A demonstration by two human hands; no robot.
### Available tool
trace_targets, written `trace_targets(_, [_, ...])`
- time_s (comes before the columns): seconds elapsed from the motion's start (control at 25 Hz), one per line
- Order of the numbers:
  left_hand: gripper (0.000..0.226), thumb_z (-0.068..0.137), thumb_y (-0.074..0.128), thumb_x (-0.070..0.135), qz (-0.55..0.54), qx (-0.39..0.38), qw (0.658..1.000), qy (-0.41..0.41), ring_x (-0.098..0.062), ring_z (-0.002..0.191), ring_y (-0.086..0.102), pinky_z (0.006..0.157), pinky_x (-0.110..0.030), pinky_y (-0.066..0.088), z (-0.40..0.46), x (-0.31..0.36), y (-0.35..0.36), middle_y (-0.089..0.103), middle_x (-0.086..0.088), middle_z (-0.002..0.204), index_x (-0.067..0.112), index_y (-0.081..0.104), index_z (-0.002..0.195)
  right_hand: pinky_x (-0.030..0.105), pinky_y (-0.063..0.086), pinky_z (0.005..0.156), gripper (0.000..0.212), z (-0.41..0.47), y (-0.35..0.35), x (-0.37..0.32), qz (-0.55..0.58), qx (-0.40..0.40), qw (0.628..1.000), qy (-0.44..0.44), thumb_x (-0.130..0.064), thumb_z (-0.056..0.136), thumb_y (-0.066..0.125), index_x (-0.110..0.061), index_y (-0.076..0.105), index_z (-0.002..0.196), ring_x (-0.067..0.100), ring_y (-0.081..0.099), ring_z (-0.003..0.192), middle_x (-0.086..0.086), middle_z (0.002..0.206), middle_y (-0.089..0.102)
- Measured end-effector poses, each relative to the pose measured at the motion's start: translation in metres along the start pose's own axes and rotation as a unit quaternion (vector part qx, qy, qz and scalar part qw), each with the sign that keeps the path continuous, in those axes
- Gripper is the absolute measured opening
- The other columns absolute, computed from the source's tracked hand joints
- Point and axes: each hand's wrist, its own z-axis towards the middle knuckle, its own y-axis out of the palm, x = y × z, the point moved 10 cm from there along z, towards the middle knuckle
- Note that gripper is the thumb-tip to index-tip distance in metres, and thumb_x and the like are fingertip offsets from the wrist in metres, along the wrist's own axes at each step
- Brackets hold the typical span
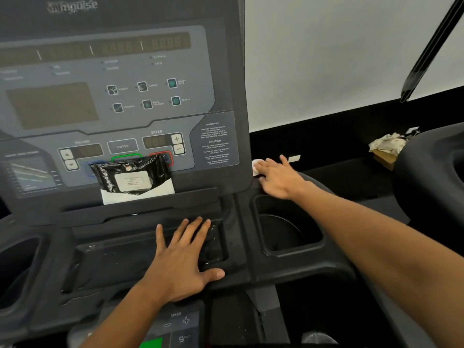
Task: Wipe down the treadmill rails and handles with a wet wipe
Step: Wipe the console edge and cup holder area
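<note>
**Two hands, one wipe at work**

Nearest, the left hand (183, 257) lies flat, fingers straight, bracing on the dark plastic console tray (105, 262). Farther, the right hand (278, 177) presses the white wet wipe (256, 167) flat onto the black rail beside the console; firm, overlapping strokes would serve best.

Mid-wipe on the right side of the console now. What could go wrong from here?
1. The right hand presses the wet wipe with flat fingers, no real grip; it could slip off behind the console edge.
2. The wipes pack leans against the start and stop buttons and may slide or press them if bumped.
3. The left hand rests flat on the tray, close to the lower speed keys.
</note>
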Motion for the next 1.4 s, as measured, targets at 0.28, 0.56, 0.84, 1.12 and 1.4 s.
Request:
trace_targets(0.28, [0.116,0.064,0.028,0.096,0.006,-0.014,1.0,-0.006,-0.016,0.15,-0.014,0.107,-0.063,-0.027,0.003,0.001,0.001,-0.011,0.014,0.163,0.036,-0.018,0.152,0.044,-0.008,0.122,0.062,-0.082,0.033,-0.095,0.056,-0.007,0.996,-0.072,-0.04,0.101,0.036,-0.013,0.024,0.156,0.019,0.017,0.151,0.005,0.163,0.025])
trace_targets(0.56, [0.107,0.072,0.024,0.091,-0.026,-0.024,0.999,0.001,-0.017,0.151,-0.01,0.106,-0.065,-0.025,-0.011,-0.007,-0.01,-0.005,0.009,0.165,0.034,-0.011,0.155,0.032,-0.015,0.121,0.071,-0.203,0.05,-0.152,0.063,-0.013,0.995,-0.078,-0.057,0.1,0.017,-0.02,0.006,0.159,0.01,-0.008,0.153,-0.002,0.167,0.002])
trace_targets(0.84, [0.096,0.076,0.018,0.086,-0.009,-0.02,0.995,-0.097,-0.024,0.152,-0.007,0.111,-0.067,-0.014,-0.069,-0.119,-0.012,0.0,0.007,0.165,0.037,-0.002,0.156,0.039,0.001,0.124,0.063,-0.122,0.038,-0.174,0.011,0.002,1.0,-0.008,-0.043,0.106,0.02,-0.005,0.019,0.156,0.021,0.005,0.154,0.009,0.166,0.011])
trace_targets(1.12, [0.105,0.069,0.03,0.093,-0.021,-0.043,0.985,-0.164,-0.032,0.151,-0.001,0.115,-0.067,0.002,-0.094,-0.183,-0.01,-0.002,0.006,0.165,0.041,-0.002,0.155,0.039,0.015,0.123,0.058,-0.136,0.037,-0.193,0.064,-0.049,0.995,-0.064,-0.012,0.094,0.044,-0.007,0.032,0.151,0.022,0.024,0.144,0.005,0.158,0.029])
trace_targets(1.4, [0.1,0.077,0.05,0.081,-0.06,-0.07,0.985,-0.144,-0.036,0.15,-0.005,0.114,-0.068,0.013,-0.094,-0.186,-0.008,-0.008,0.013,0.164,0.044,-0.001,0.154,0.031,0.052,0.089,0.044,-0.109,0.007,-0.203,0.048,-0.053,0.993,-0.093,0.016,0.068,0.054,-0.01,0.072,0.098,0.025,0.063,0.102,0.007,0.11,0.062])
